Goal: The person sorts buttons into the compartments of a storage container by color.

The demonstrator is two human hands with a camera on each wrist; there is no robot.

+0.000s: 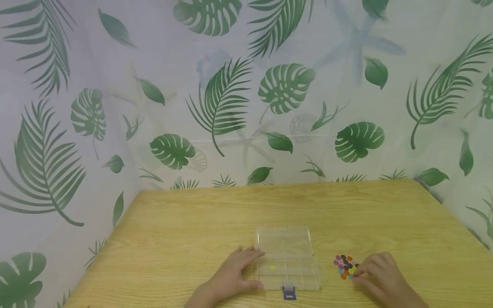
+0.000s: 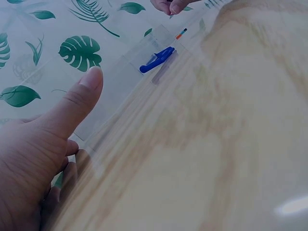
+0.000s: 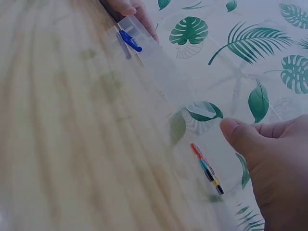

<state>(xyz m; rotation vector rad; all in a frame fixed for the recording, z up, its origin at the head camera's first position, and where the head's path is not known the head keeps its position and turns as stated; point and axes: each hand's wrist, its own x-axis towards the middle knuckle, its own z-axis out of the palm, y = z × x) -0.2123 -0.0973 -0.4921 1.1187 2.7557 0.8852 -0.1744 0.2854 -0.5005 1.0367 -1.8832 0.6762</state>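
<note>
A clear plastic compartment box [image 1: 304, 273] lies with its lid [image 1: 283, 240] laid back away from me. Its blue latch [image 1: 289, 293] faces the near edge. One yellow disc [image 1: 272, 267] sits in a left compartment. My left hand [image 1: 235, 273] rests at the box's left side, thumb and fingers spread along it. To the right is a patch of small coloured discs [image 1: 343, 264]. Beside this patch is my right hand [image 1: 379, 276], its thumb and forefinger brought together. A tiny piece, apparently a disc, shows at these fingertips in the left wrist view; its colour is unclear.
The wood-patterned table [image 1: 192, 222] runs back to a white cloth [image 1: 239, 167] printed with green leaves. More of this cloth hangs along the left and right sides.
</note>
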